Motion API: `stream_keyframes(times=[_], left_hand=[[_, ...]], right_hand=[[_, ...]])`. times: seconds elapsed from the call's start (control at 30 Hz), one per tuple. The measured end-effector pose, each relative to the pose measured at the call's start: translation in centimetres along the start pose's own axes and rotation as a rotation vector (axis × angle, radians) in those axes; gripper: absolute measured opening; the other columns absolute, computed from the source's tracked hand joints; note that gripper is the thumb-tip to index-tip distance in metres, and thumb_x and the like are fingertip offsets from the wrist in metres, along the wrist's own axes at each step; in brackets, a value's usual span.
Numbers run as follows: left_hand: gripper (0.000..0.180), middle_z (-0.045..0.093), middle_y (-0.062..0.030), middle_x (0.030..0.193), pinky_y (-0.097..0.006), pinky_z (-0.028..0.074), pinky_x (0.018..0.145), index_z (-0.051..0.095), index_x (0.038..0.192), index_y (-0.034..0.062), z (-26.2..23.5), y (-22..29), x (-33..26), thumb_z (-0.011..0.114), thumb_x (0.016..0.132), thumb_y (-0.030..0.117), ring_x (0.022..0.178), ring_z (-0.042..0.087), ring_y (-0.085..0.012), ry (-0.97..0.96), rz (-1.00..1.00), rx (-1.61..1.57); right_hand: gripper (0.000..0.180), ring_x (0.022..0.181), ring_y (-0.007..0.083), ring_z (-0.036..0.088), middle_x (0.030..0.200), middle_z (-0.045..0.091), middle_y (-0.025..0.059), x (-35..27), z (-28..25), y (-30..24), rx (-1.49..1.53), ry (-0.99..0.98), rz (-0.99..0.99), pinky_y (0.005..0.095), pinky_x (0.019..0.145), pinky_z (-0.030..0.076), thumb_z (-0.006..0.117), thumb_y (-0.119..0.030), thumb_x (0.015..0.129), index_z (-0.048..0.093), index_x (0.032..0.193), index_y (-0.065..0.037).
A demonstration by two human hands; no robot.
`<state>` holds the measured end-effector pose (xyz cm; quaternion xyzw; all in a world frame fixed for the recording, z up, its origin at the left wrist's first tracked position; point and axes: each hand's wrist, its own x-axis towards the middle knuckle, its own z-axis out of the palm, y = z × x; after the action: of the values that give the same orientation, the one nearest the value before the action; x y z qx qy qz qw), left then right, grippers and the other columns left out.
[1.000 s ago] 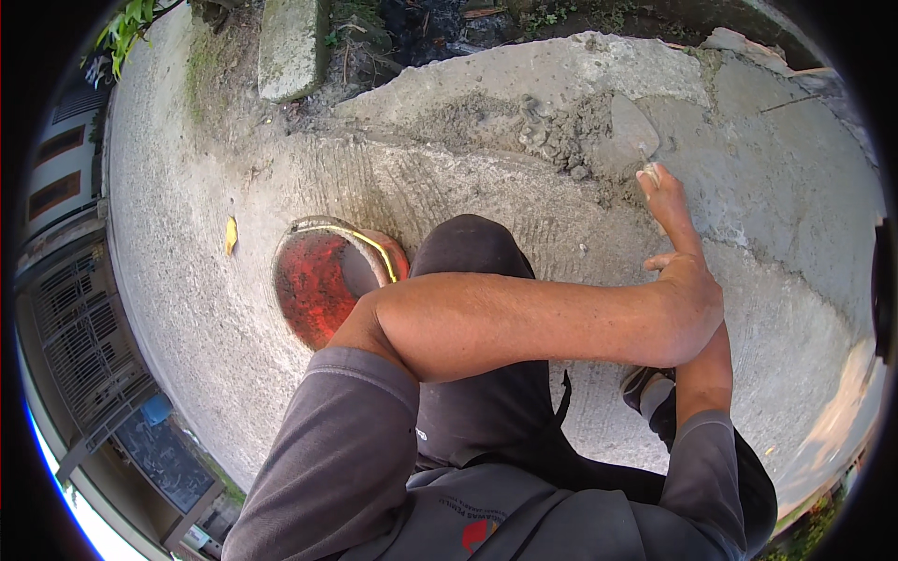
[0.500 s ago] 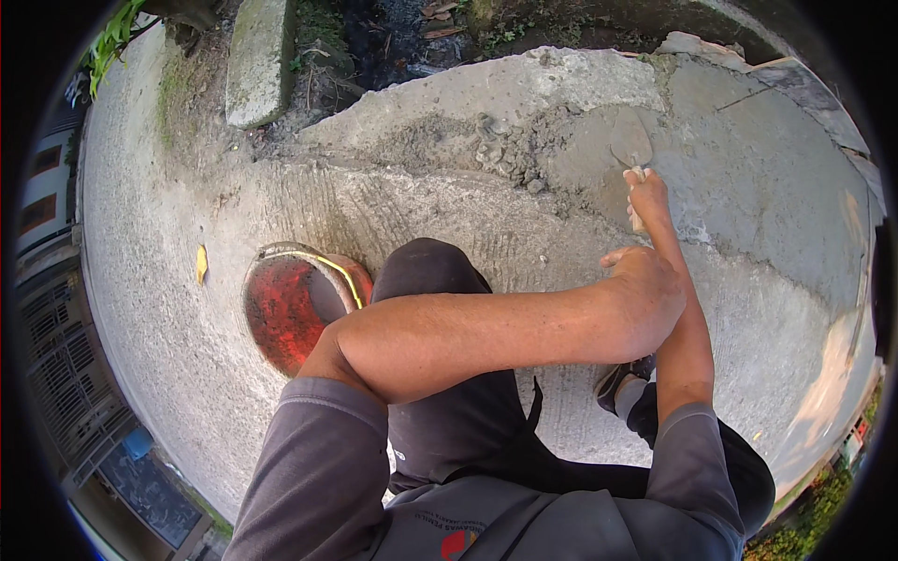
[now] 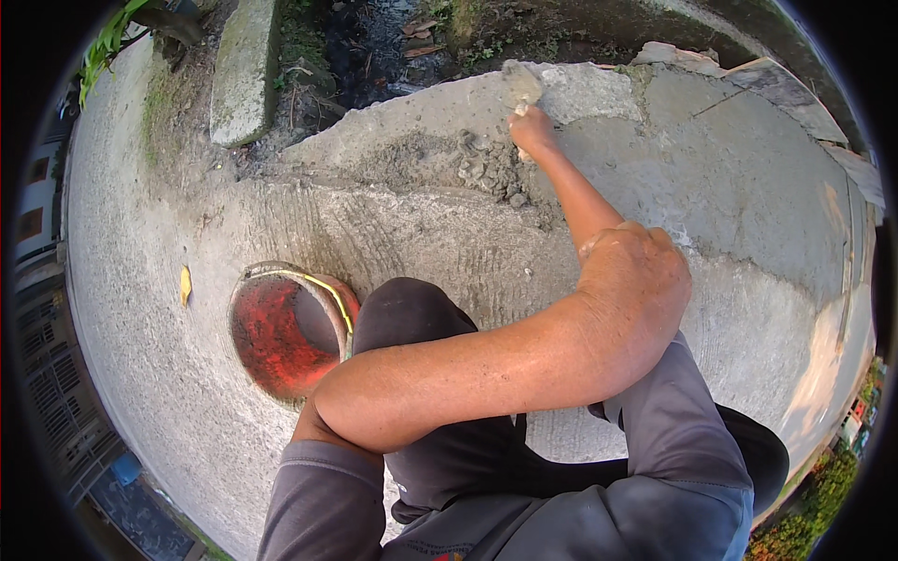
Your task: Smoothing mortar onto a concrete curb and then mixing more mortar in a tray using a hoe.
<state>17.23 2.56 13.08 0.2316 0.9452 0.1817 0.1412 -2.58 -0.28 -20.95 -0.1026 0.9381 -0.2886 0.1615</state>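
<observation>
My right hand (image 3: 533, 131) is closed around the pale handle of a trowel (image 3: 521, 84). The trowel's blade, smeared with cement, lies at the far edge of the concrete strip (image 3: 421, 107). Just nearer and to the left sits a lumpy heap of wet mortar (image 3: 491, 168). My left arm crosses in front of me, and my left hand (image 3: 641, 257) is bent at the wrist over my right forearm. Its knuckles and thumb show, but the fingertips are hidden; whether it grips or only rests there I cannot tell.
A red bucket (image 3: 281, 327) with a yellow-edged rim lies tipped beside my knee. Smoothed grey cement (image 3: 748, 178) spreads to the right, with boards (image 3: 786, 93) along its edge. Beyond the strip runs a dark ditch (image 3: 374, 47); a concrete block (image 3: 245, 79) lies at its left.
My right hand has carried the trowel left and farther out, from the smoothed cement to the strip's far edge. My left hand has shifted slightly and its fingers have turned away.
</observation>
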Motion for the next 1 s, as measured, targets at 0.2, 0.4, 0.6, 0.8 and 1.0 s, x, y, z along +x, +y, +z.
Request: stream_keyframes(times=[0.2, 0.4, 0.6, 0.8, 1.0], left_hand=[[0.035, 0.067, -0.02, 0.094, -0.034, 0.056, 0.068, 0.066, 0.098, -0.0072, -1.8, -2.6, -3.5, 0.075, 0.068, 0.008, 0.087, 0.071, -0.0285, 0.008, -0.126, -0.032], [0.022, 0.07, -0.0188, 0.092, -0.042, 0.055, 0.074, 0.07, 0.098, -0.0014, -3.6, -6.2, -10.1, 0.069, 0.084, 0.015, 0.09, 0.071, -0.0323, 0.455, -0.455, 0.013], [0.035, 0.07, -0.0216, 0.111, -0.043, 0.055, 0.085, 0.067, 0.118, 0.0006, 2.0, -13.7, -29.1, 0.066, 0.097, 0.029, 0.099, 0.07, -0.0321, 1.003, -1.214, 0.137], [0.066, 0.058, -0.0259, 0.132, -0.048, 0.045, 0.104, 0.052, 0.138, -0.0037, 17.0, -14.0, -44.0, 0.063, 0.096, 0.047, 0.124, 0.056, -0.0383, 0.897, -1.88, 0.095], [0.055, 0.065, -0.0207, 0.118, -0.039, 0.048, 0.094, 0.057, 0.128, -0.0058, 22.9, -14.6, -47.3, 0.066, 0.096, 0.037, 0.108, 0.062, -0.0262, 1.244, -1.839, -0.518]], right_hand=[[0.045, 0.103, 0.0389, 0.068, 0.107, 0.069, 0.0257, -1.8, -0.4, -9.7, 0.569, -0.284, 0.071, 0.0461, 0.087, 0.053, 0.067, -0.032, 0.085, 0.062, 0.111, 0.004], [0.051, 0.113, 0.0375, 0.064, 0.121, 0.067, 0.0229, -1.3, -0.3, -4.9, 0.071, -0.471, -0.327, 0.0455, 0.094, 0.051, 0.067, -0.032, 0.083, 0.061, 0.125, -0.003], [0.039, 0.112, 0.0378, 0.065, 0.118, 0.068, 0.02, -6.2, 3.5, -11.9, -0.434, -0.584, -0.685, 0.0497, 0.093, 0.051, 0.06, -0.032, 0.091, 0.063, 0.123, -0.011], [0.037, 0.104, 0.0375, 0.068, 0.113, 0.07, 0.0201, -0.3, 8.1, -18.0, -0.489, -0.448, -0.71, 0.0493, 0.09, 0.053, 0.06, -0.033, 0.092, 0.069, 0.112, -0.003], [0.042, 0.069, 0.0296, 0.072, 0.085, 0.071, 0.0178, -4.9, 11.3, -22.7, -0.204, -0.883, -0.539, 0.0429, 0.059, 0.057, 0.061, -0.032, 0.093, 0.064, 0.119, 0.0]])
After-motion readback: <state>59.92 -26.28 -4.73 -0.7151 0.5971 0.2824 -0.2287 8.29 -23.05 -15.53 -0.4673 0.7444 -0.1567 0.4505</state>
